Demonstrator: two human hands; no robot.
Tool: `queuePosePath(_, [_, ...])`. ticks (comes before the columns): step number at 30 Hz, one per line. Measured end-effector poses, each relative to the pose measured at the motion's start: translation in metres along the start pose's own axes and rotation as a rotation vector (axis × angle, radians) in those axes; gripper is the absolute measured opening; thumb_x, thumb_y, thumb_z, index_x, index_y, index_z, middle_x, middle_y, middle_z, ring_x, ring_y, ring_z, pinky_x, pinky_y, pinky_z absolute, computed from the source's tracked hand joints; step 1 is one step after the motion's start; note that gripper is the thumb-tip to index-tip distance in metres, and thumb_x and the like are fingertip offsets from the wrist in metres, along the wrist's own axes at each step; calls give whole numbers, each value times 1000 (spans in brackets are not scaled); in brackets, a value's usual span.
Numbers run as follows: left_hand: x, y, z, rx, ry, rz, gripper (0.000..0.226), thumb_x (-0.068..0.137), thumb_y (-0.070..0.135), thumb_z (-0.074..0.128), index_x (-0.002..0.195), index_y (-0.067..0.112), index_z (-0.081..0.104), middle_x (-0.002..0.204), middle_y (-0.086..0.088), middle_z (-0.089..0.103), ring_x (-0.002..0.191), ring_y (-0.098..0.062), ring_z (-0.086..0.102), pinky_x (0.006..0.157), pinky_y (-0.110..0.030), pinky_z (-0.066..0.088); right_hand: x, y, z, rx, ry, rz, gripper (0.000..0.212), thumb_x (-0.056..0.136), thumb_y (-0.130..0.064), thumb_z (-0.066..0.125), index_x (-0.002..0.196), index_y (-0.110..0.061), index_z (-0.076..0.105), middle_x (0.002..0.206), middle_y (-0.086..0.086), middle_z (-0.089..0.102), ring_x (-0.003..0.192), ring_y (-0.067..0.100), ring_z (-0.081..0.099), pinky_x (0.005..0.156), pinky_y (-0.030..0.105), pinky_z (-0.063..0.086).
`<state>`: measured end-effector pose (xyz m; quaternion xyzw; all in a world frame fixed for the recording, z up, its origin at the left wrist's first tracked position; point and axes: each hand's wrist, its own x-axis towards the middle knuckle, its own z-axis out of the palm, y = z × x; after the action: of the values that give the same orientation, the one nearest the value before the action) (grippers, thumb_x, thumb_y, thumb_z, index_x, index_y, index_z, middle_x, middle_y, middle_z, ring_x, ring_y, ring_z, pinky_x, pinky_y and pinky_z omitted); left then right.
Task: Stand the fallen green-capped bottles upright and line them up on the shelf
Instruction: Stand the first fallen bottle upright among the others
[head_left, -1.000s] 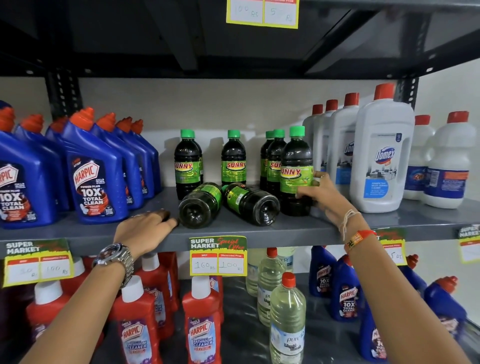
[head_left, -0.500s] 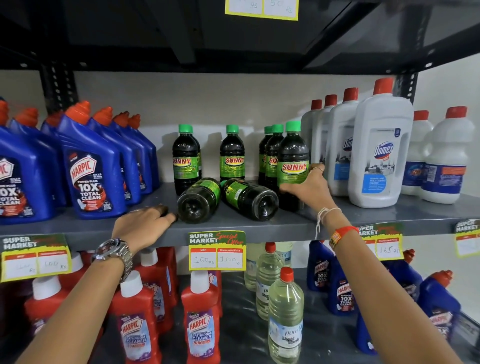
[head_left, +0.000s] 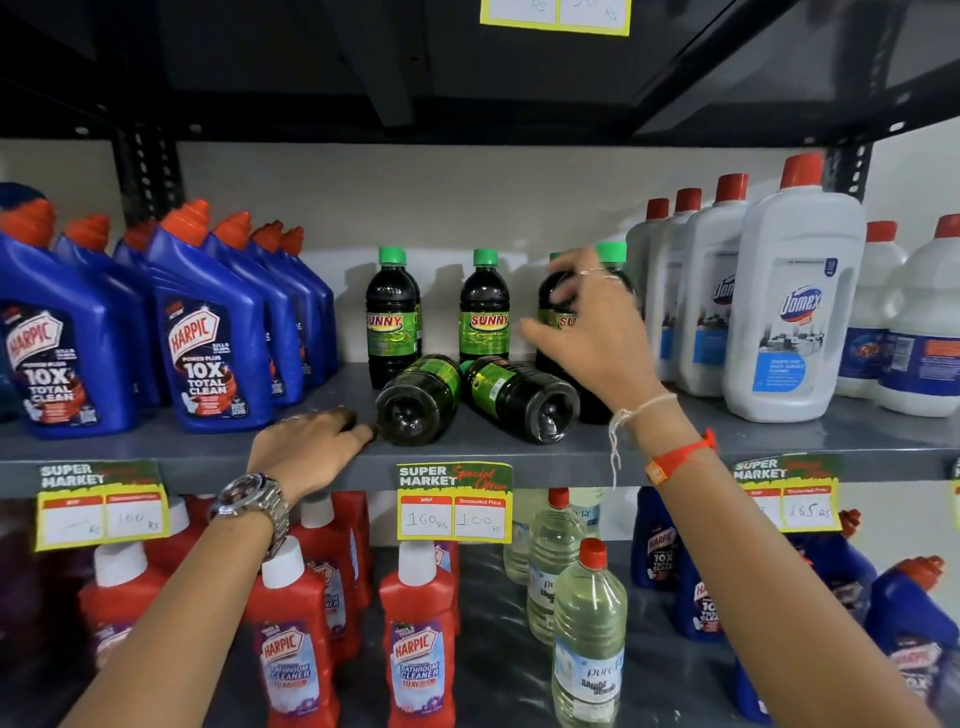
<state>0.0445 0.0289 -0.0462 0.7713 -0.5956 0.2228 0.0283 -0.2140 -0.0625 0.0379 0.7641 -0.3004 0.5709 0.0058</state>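
Observation:
Two dark green-capped Sunny bottles lie on their sides on the grey shelf (head_left: 685, 441), bases toward me: the left fallen bottle (head_left: 418, 400) and the right fallen bottle (head_left: 519, 397), touching each other. Behind them two upright Sunny bottles (head_left: 390, 317) (head_left: 484, 312) stand apart. A tight group of upright Sunny bottles (head_left: 611, 254) stands further right, mostly hidden by my right hand (head_left: 597, 343), which hovers in front of them with fingers spread and nothing in it. My left hand (head_left: 304, 452) lies palm down on the shelf edge, fingertips at the left fallen bottle's base.
Blue Harpic bottles (head_left: 208, 338) fill the shelf's left side, white Domex bottles (head_left: 795, 312) the right. Price tags (head_left: 454, 501) hang on the shelf's front edge. The lower shelf holds red Harpic bottles (head_left: 415, 639) and clear bottles (head_left: 587, 629). A dark shelf is overhead.
My right hand has let go of the front upright bottle at the right and risen with fingers spread. My left hand stays on the shelf edge.

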Motion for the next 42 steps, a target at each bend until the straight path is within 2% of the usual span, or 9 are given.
queuePosePath(2, [1,0,-1,-62,4,-42,44,94,37,22,132,34,43,136,0,49,113,-22,52,65,-30,40,10,-9,12,-139,-358,-19,74,64,-50,67,124,-14,43,80,-6,54,84,22,55,72,32,45])
queuePosePath(5, [-1,-1,-1,-47,21,-16,42,95,36,21,132,36,41,136,0,49,115,-23,51,71,-32,45,21,-11,30,-335,-796,145,93,64,-50,70,137,-9,30,119,10,57,101,28,54,83,35,48])
queuePosePath(9, [-3,-4,-2,8,-3,65,41,95,31,24,134,34,39,138,-4,46,118,-27,49,80,-37,49,28,-11,46,-462,-956,235,78,57,-53,73,119,-11,51,117,8,61,96,25,57,85,35,50])
queuePosePath(12, [-1,-4,0,-69,1,8,44,94,36,19,129,31,45,127,-3,55,104,-23,56,65,-30,44,23,-7,50,-488,-883,264,69,48,-58,73,100,-16,58,102,2,65,89,23,59,79,30,48])
queuePosePath(17, [-1,-3,0,-178,42,-66,44,92,42,20,119,28,52,82,5,51,62,-6,44,47,-25,26,17,7,45,-339,-633,363,87,41,-61,74,114,-17,53,109,4,63,101,28,59,88,37,49])
queuePosePath(26, [1,-3,3,-204,65,-88,45,90,47,21,119,31,52,104,1,64,78,-14,53,48,-25,26,12,4,46,107,-19,299,90,45,-44,79,125,-19,46,113,5,64,105,23,59,79,24,39])
queuePosePath(31, [3,-4,6,-216,80,-105,48,89,50,22,121,29,52,114,0,64,95,-19,59,50,-25,29,-5,2,54,340,37,309,90,40,-41,75,119,-23,36,110,-1,60,101,18,60,89,39,50])
queuePosePath(37, [4,-4,8,-257,90,-133,47,89,52,24,116,28,53,100,1,65,77,-14,53,50,-25,30,-19,10,63,452,-21,305,91,48,-32,79,123,-14,32,112,0,54,106,16,54,95,32,44])
queuePosePath(42, [5,-6,10,-219,97,-94,52,86,52,19,122,31,50,111,0,64,94,-19,59,54,-26,33,-19,9,62,140,-40,280,110,47,-49,83,132,-6,28,132,16,41,125,29,40,104,36,36])
